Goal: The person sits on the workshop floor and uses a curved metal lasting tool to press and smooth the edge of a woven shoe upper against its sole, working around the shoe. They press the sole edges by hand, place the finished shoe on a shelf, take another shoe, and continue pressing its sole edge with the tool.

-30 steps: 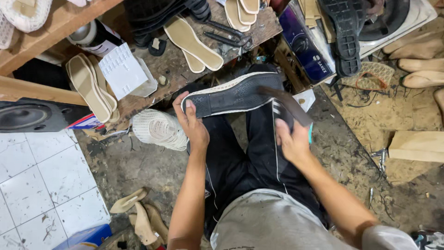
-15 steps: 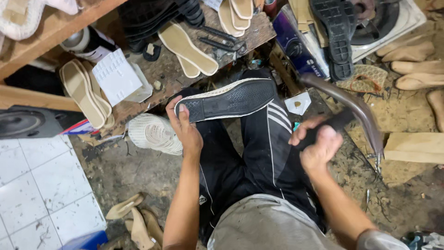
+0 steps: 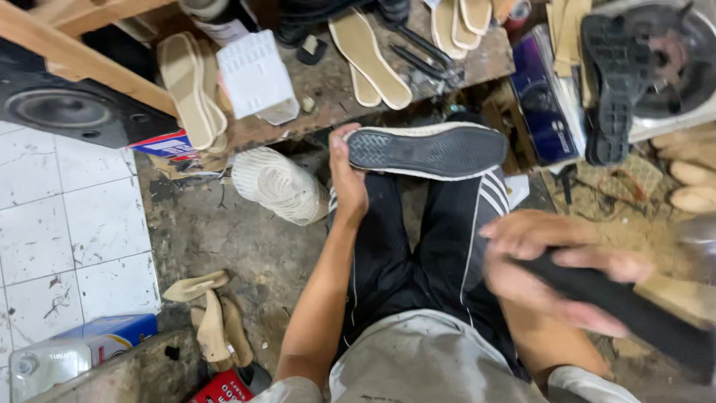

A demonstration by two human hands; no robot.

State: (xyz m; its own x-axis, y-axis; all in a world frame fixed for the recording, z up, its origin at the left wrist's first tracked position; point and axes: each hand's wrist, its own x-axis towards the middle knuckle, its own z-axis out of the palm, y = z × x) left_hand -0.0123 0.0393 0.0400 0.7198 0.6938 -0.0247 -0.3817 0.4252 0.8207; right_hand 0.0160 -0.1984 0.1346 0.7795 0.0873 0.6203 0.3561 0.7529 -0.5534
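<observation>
Clearly left hand (image 3: 347,179) grips shoe (image 3: 429,151); blurred right hand (image 3: 556,272) seemingly clutches dark strip (image 3: 641,317).

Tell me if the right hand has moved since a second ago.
Yes. The right hand has pulled back from the black shoe, which lies over the knees, toward the body and out to the right, gripping a blurred dark strip.

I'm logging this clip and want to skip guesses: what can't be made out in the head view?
- Right hand: motion-blurred, so its grip is unclear.
- Dark tool it holds: blurred and cut off by the right edge; its kind is unclear.
- Shoe in the left hand: only the sole shows; the upper faces away.
- Bottle at bottom left: cut off by the edges.
</observation>
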